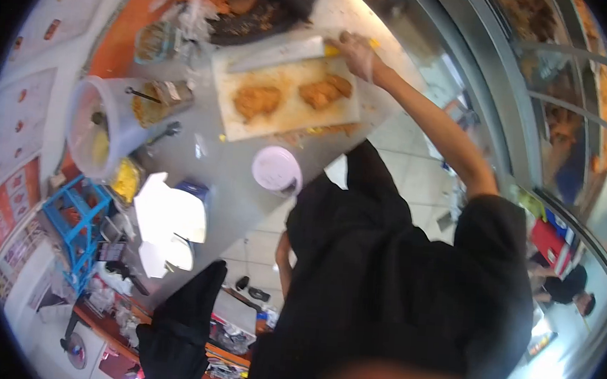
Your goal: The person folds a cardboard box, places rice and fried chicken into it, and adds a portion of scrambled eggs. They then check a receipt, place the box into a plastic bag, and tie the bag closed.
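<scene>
My right hand (358,56), in a thin clear plastic glove, is closed around the yellow handle of a large knife (281,54). The wide blade lies flat along the far edge of a white cutting board (251,131). Two pieces of golden fried chicken rest on the board, one fried piece (256,102) on the left and another fried piece (324,91) closer to my right hand. Crumbs are scattered around them. Of my left arm only a stretch of bare skin shows beside my black shirt; the hand itself is hidden.
A pink round tub (277,168) stands by the counter's near edge. Leftward are a translucent bucket (86,128), an open white carton (164,215) and a blue rack (76,219). A dark pan (266,18) sits beyond the board. Another person (565,289) shows at far right.
</scene>
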`<state>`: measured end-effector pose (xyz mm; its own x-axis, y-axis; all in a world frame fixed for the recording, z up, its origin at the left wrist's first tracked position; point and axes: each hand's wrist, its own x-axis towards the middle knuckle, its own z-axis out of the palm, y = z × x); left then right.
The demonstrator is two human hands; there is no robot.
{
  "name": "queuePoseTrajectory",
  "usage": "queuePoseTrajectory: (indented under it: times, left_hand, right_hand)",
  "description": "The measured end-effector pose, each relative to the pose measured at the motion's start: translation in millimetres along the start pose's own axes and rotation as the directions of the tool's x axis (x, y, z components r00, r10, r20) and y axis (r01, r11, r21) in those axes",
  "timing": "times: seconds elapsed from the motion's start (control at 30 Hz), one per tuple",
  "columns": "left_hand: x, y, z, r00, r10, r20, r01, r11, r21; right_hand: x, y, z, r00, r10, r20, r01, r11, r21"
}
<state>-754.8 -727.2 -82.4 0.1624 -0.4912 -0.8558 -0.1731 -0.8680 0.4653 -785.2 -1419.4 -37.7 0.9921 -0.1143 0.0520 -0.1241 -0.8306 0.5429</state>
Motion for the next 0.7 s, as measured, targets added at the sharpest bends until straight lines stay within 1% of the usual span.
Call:
queuePoseTrajectory:
  times: [0.03, 0.07, 0.1, 0.13, 0.17, 0.2, 0.23, 0.27, 0.3, 0.33, 0.37, 0.4, 0.43, 0.47, 0.5, 0.53, 0.57, 0.6, 0.67, 0.7]
  left_hand:
    - [14.2, -18.4, -0.3, 0.996, 0.089, 0.001, -0.088, 0.991, 0.100]
    - [21.2, -26.9, 3.3, 0.994, 0.111, 0.009, -0.112, 0.985, 0.129]
    - [14.7, -34.5, -2.6, 0.993, 0.112, 0.031, -0.115, 0.982, 0.147]
    - [-2.6, 19.1, -33.2, 0.998, 0.054, 0.040, -0.058, 0.993, 0.102]
    - [-27.0, 96.7, -72.1, 0.999, -0.005, 0.050, 0.002, 0.998, 0.058]
    - [-50.8, 174.0, -111.1, 0.996, -0.063, 0.060, 0.062, 0.998, 0.015]
    - [-54.3, 210.8, -129.8, 1.000, -0.010, -0.002, 0.010, 1.000, 0.011]
    - [-64.1, 237.4, -145.3, 0.998, 0.026, -0.054, -0.026, 1.000, 0.010]
    - [-71.4, 274.1, -164.1, 0.992, 0.093, -0.083, -0.095, 0.995, -0.019]
    - [-67.9, 308.6, -180.4, 0.980, 0.160, -0.119, -0.167, 0.985, -0.050]
    - [-54.5, 332.6, -191.6, 0.937, 0.292, -0.190, -0.308, 0.950, -0.055]
    - [-41.6, 366.8, -204.1, 0.898, 0.368, -0.240, -0.392, 0.918, -0.061]
    - [-30.1, 409.9, -210.4, 0.856, 0.386, -0.345, -0.427, 0.903, -0.049]
    - [-17.5, 448.9, -213.3, 0.710, 0.525, -0.470, -0.562, 0.824, 0.073]
    - [7.2, 471.6, -215.8, 0.655, 0.596, -0.464, -0.637, 0.766, 0.085]
    - [18.9, 506.3, -212.3, 0.584, 0.632, -0.509, -0.743, 0.669, -0.022]
    - [44.2, 527.5, -211.1, 0.432, 0.749, -0.503, -0.811, 0.567, 0.146]
    - [71.6, 546.7, -211.6, 0.270, 0.843, -0.465, -0.843, 0.441, 0.309]
    - [124.1, 569.7, -206.7, 0.133, 0.924, -0.359, -0.846, 0.294, 0.445]
    - [148.5, 574.1, -205.8, 0.130, 0.925, -0.357, -0.848, 0.290, 0.444]
  right_hand:
    - [19.2, 1.3, -25.9, 0.988, 0.154, -0.033, -0.138, 0.946, 0.294]
    - [11.3, 3.4, -47.6, 0.964, 0.266, 0.017, -0.227, 0.788, 0.572]
    - [-4.1, 5.0, -64.6, 0.960, 0.259, 0.111, -0.260, 0.663, 0.702]
    - [-16.0, 15.6, -92.3, 0.918, 0.372, 0.140, -0.289, 0.383, 0.877]
    - [-26.8, 24.8, -121.1, 0.846, 0.275, 0.457, -0.533, 0.393, 0.749]
    - [-42.1, 30.1, -142.6, 0.817, 0.311, 0.486, -0.576, 0.393, 0.717]
    - [-59.0, 31.1, -160.9, 0.780, 0.340, 0.526, -0.626, 0.382, 0.680]
    - [-75.2, 29.4, -174.1, 0.718, 0.353, 0.600, -0.693, 0.287, 0.661]
    - [-88.1, 23.5, -186.0, 0.650, 0.350, 0.675, -0.753, 0.182, 0.632]
    - [-99.0, 14.6, -192.5, 0.650, 0.334, 0.683, -0.755, 0.184, 0.629]
    - [-108.7, 6.3, -192.6, 0.658, 0.298, 0.692, -0.749, 0.161, 0.642]
    - [-114.5, -2.3, -192.1, 0.670, 0.261, 0.695, -0.739, 0.137, 0.660]
    - [-114.8, -13.9, -196.2, 0.729, 0.400, 0.555, -0.623, 0.052, 0.781]
    - [-114.6, -20.6, -196.9, 0.734, 0.390, 0.556, -0.619, 0.049, 0.784]
    - [-114.1, -24.9, -197.0, 0.714, 0.370, 0.595, -0.655, 0.052, 0.754]
    - [-111.7, -26.7, -197.2, 0.691, 0.352, 0.631, -0.689, 0.059, 0.722]
    - [-103.1, -23.7, -201.0, 0.685, 0.294, 0.667, -0.709, 0.058, 0.703]
    - [-97.7, -24.0, -199.5, 0.688, 0.297, 0.662, -0.706, 0.062, 0.706]
    - [-94.2, -31.3, -198.6, 0.639, 0.283, 0.715, -0.763, 0.117, 0.636]
    - [-93.8, -38.0, -191.1, 0.625, 0.302, 0.720, -0.780, 0.206, 0.591]
